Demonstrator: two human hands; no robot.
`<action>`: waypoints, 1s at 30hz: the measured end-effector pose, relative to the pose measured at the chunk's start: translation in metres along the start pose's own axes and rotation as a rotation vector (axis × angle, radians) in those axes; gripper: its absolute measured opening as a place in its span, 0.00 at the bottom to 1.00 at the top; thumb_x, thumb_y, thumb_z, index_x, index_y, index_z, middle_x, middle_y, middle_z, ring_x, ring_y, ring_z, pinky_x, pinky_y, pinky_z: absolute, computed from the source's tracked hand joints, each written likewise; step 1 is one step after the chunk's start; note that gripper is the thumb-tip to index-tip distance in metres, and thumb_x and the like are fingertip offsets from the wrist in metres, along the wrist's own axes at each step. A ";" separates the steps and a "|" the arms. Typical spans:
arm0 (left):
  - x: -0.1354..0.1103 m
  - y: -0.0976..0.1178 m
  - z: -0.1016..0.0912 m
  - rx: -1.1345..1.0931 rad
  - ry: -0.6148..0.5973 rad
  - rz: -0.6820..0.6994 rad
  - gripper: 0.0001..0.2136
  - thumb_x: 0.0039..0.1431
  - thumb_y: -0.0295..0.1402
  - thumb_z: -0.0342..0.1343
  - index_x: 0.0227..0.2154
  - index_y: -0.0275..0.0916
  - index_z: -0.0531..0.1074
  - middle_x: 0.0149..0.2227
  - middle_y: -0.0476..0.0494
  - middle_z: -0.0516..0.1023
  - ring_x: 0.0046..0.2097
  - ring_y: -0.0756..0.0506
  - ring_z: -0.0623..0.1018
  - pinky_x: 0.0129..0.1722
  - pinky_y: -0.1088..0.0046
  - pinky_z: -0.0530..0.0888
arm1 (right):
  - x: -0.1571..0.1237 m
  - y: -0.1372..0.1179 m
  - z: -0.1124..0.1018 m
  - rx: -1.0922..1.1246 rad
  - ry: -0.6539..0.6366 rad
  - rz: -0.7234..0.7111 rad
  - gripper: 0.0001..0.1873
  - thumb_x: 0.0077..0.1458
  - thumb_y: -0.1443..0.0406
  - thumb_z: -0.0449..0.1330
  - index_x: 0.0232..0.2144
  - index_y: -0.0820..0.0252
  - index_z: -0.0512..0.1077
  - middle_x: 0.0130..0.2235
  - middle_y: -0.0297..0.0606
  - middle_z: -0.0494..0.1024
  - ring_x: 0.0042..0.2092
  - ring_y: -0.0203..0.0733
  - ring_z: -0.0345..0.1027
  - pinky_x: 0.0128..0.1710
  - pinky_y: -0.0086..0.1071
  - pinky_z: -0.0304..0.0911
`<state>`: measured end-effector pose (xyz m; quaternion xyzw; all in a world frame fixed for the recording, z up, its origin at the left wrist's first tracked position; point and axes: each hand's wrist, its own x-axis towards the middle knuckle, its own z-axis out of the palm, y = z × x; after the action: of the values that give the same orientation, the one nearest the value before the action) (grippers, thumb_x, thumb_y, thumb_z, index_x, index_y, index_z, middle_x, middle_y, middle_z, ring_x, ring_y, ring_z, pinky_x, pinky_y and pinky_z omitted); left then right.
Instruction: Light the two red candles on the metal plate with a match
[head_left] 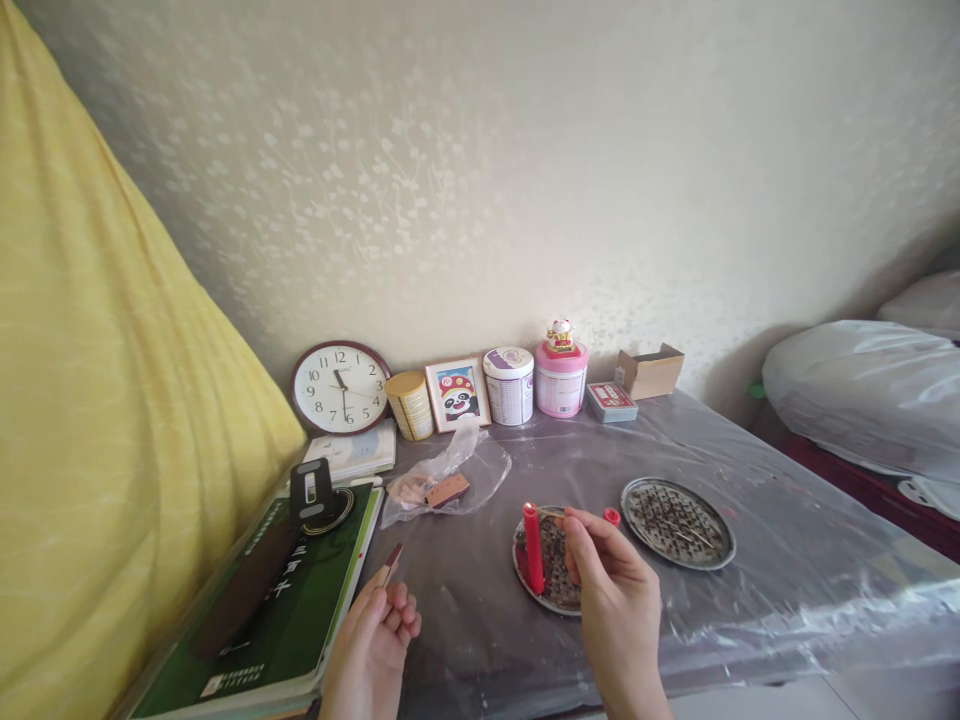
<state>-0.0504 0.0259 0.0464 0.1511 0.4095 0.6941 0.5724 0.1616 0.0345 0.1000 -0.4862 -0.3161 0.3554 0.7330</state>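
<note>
Red candle [533,555], slim, small bright glow at top, stood upright on left part of nearer round plate [556,572], on plastic-covered counter [465,590]. Thin pale stick [552,514] pinched by right hand [619,605], aimed toward candle top. Small brown box [390,566] pinched between left hand's [373,645] thumb and fingers. Farther plate [649,508] strewn with thin sticks [688,529]. Brown packet [448,491] seen at clear bag [487,468]. Clock [340,388] numerals readable; white characters printed on green book [322,600]; tub [510,395] label too small to be read.

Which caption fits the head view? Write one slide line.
Right hand holds a thin stick near an upright red candle; left hand, a small box.
</note>
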 end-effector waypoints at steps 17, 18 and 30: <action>0.001 -0.002 -0.001 0.016 -0.023 -0.003 0.19 0.38 0.41 0.70 0.35 0.40 0.78 0.24 0.49 0.70 0.28 0.49 0.68 0.26 0.75 0.70 | 0.001 -0.003 0.001 0.010 0.007 0.000 0.15 0.44 0.56 0.68 0.29 0.62 0.78 0.20 0.31 0.69 0.22 0.32 0.58 0.22 0.26 0.56; 0.001 -0.002 -0.001 0.016 -0.025 -0.003 0.18 0.38 0.40 0.70 0.34 0.40 0.78 0.24 0.49 0.70 0.28 0.49 0.68 0.26 0.75 0.70 | 0.001 -0.002 0.000 0.006 0.007 -0.003 0.15 0.44 0.56 0.68 0.29 0.63 0.78 0.21 0.31 0.69 0.22 0.32 0.58 0.22 0.26 0.56; -0.003 0.001 0.002 0.032 -0.002 0.005 0.21 0.35 0.41 0.70 0.35 0.39 0.79 0.24 0.49 0.68 0.27 0.49 0.68 0.24 0.74 0.69 | 0.020 -0.008 -0.032 -0.124 0.097 -0.078 0.16 0.48 0.53 0.66 0.28 0.62 0.74 0.19 0.29 0.66 0.23 0.32 0.55 0.23 0.26 0.55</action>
<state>-0.0492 0.0239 0.0491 0.1621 0.4197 0.6888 0.5685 0.2001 0.0330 0.0989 -0.5348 -0.3205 0.2824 0.7291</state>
